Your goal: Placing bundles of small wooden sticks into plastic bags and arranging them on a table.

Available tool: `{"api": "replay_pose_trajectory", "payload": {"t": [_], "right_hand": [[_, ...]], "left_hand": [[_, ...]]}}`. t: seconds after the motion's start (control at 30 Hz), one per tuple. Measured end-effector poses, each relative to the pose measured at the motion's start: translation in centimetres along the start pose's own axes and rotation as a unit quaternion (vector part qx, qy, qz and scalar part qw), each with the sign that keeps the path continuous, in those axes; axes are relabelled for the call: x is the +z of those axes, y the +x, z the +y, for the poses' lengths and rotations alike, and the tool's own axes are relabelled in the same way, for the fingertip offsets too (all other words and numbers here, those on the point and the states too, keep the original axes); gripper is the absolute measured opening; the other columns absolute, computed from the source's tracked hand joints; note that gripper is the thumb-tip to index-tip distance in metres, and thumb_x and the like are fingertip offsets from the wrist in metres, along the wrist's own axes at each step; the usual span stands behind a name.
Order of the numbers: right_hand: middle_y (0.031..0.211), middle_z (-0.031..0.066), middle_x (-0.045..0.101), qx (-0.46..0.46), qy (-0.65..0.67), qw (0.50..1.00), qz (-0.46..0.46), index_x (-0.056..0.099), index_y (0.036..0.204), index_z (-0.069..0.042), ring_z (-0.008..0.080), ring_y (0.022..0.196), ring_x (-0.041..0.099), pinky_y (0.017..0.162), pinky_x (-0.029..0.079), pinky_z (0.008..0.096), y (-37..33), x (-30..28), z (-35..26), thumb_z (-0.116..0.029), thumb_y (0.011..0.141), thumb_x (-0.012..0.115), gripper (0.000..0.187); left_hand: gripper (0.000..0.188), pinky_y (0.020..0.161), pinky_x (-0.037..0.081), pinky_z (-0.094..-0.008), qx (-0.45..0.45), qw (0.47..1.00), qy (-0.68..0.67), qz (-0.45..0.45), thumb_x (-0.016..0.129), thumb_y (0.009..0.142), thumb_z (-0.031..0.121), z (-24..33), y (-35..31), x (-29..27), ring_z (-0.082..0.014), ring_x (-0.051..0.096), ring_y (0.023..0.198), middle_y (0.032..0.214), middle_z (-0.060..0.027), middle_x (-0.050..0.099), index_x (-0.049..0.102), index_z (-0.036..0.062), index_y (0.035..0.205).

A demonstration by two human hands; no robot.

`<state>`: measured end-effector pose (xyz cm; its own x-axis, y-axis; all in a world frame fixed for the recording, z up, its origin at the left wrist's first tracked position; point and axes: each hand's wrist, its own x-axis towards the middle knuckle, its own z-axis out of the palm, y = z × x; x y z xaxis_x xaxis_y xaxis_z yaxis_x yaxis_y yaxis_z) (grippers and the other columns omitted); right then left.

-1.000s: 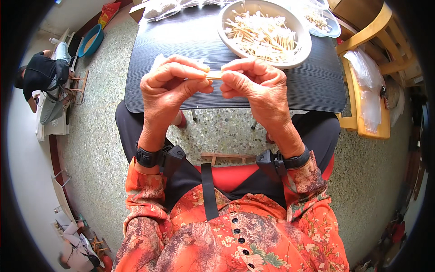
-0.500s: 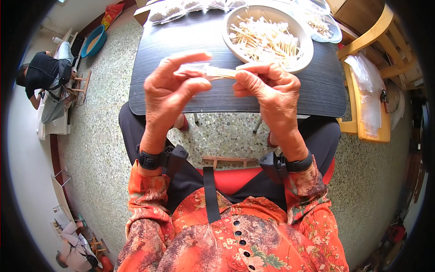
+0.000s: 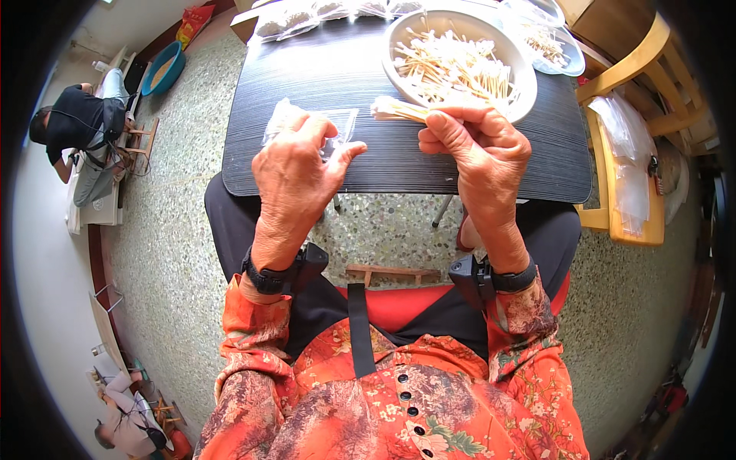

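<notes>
My right hand pinches a small bundle of pale wooden sticks, its tip pointing left just in front of the white bowl. The bowl holds a heap of the same sticks. My left hand hovers over the dark table, its fingers on a small clear plastic bag that lies beside other clear bags.
Filled clear bags lie along the table's far edge. A clear dish with sticks sits right of the bowl. A yellow wooden chair with plastic bags stands at the right. Another person sits at the far left.
My hands have come apart. The right hand kept the stick bundle and moved toward the bowl; the left hand dropped to the clear bag on the table.
</notes>
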<state>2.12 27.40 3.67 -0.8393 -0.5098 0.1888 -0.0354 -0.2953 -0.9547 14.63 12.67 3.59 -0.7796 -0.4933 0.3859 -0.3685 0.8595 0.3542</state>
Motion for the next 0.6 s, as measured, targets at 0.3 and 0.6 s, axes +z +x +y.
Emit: {"api": "replay_pose_trajectory", "payload": {"t": [0.3,0.6], "right_hand": [[0.070,0.0083,0.067,-0.003,-0.015,1.000,-0.010,0.065,0.087,0.004,0.0101,0.063,0.064,0.060,0.052,0.0208,-0.4,0.3,-0.1,-0.003,0.080,0.069,0.011],[0.069,0.0062,0.066,-0.025,-0.019,0.999,-0.017,0.065,0.085,0.003,0.0079,0.062,0.062,0.058,0.050,0.0195,-0.7,0.9,0.4,-0.003,0.080,0.069,0.009]], "left_hand": [[0.015,0.060,0.046,-0.0364,-0.009,0.998,0.063,0.001,0.068,0.076,0.021,0.1,-0.5,0.6,-0.0270,0.061,0.070,0.077,-0.0065,0.061,0.059,0.0085,0.079],[0.010,0.056,0.046,-0.0317,-0.076,0.991,-0.105,0.039,0.064,0.083,0.012,-0.5,0.4,-1.3,-0.0221,0.061,0.059,0.068,-0.0100,0.062,0.060,0.0029,0.083]]}}
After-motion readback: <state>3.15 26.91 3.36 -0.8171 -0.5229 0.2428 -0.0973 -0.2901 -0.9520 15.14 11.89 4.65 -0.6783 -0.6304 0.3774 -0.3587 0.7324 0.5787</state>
